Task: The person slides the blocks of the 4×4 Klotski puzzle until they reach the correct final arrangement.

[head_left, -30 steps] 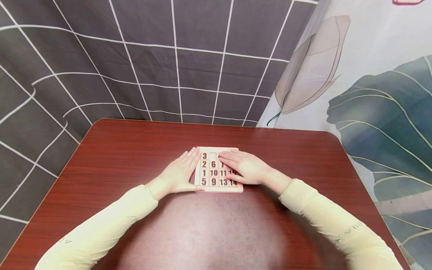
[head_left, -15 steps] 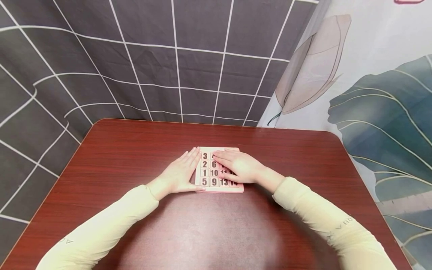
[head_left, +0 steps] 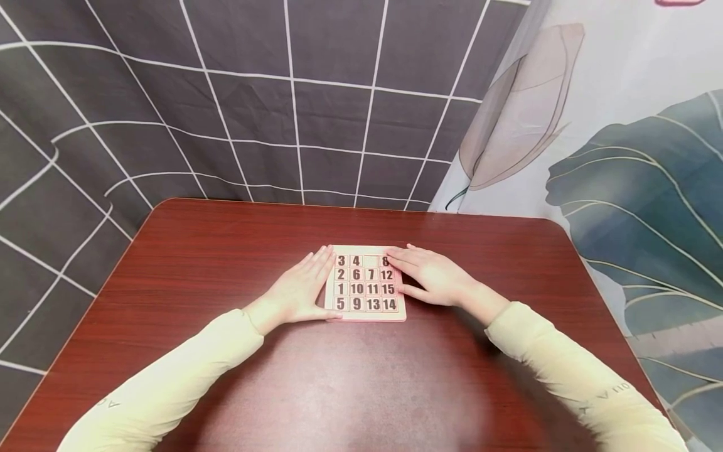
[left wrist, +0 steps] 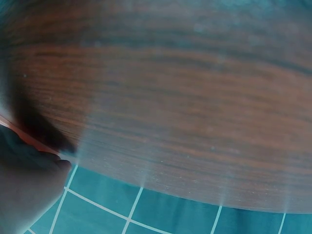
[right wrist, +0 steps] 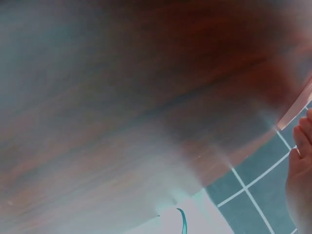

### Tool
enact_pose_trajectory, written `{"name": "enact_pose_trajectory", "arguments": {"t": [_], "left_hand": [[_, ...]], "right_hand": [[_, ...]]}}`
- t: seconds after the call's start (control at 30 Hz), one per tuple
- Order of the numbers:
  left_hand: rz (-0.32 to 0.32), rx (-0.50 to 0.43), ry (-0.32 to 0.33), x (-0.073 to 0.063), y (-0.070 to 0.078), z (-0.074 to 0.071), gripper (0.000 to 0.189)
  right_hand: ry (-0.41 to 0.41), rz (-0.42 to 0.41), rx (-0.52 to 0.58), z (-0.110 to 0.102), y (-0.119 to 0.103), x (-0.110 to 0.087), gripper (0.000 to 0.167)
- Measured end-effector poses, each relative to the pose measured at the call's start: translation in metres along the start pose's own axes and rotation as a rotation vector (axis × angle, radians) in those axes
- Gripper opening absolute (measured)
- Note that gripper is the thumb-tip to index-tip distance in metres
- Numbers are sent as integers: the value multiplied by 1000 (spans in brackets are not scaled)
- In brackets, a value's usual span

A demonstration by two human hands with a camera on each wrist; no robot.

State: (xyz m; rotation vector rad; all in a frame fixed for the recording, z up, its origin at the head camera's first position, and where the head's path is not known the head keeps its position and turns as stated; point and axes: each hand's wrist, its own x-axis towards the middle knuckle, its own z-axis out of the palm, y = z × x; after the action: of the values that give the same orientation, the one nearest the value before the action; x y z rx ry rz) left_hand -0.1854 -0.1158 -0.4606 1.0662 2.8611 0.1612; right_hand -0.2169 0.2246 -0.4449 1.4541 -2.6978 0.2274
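A square number sliding puzzle [head_left: 343,317] with a pale frame lies flat on the table. Its top row reads 3, 4, a gap, then 8; below come rows of more numbered tiles. My left hand [head_left: 296,289] rests along the puzzle's left side, fingers straight at the upper left, thumb stretched to the lower left corner. At the right side, my right hand [head_left: 437,276] has a fingertip on the 8 tile [head_left: 385,261] and its thumb by the right edge. In the wrist views, part of the left hand [left wrist: 31,187] and of the right hand [right wrist: 302,170] shows at the frame's border.
The reddish-brown wooden table [head_left: 237,238] extends around the puzzle. Behind it hangs a dark grey curtain [head_left: 333,113] with white grid lines. A white curtain with large leaf prints [head_left: 638,182] hangs at the right.
The 4 tile has slid left from the third place to the second in the top row. My right hand moved left with it, then back right to the 8 tile. The left hand stays put.
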Motion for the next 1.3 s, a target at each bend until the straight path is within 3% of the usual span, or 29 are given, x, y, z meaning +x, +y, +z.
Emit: {"name": "enact_pose_trajectory", "arguments": {"t": [0.27,0.7,1.0,1.3], "left_hand": [[8,-1,8,0,0,-1,123],[3,3,-4,0,0,-2,121],[8,-3,-7,-1,2,-2,121],[8,-11,9,-2,1,-4,120]], "right_hand": [[-29,-4,-16,3,-1,-1,61],[-24,-37,-2,5,-13,23,62],[-55,-31,-3,-1,-16,7,63],[-34,-49,-13,4,-18,-11,61]]}}
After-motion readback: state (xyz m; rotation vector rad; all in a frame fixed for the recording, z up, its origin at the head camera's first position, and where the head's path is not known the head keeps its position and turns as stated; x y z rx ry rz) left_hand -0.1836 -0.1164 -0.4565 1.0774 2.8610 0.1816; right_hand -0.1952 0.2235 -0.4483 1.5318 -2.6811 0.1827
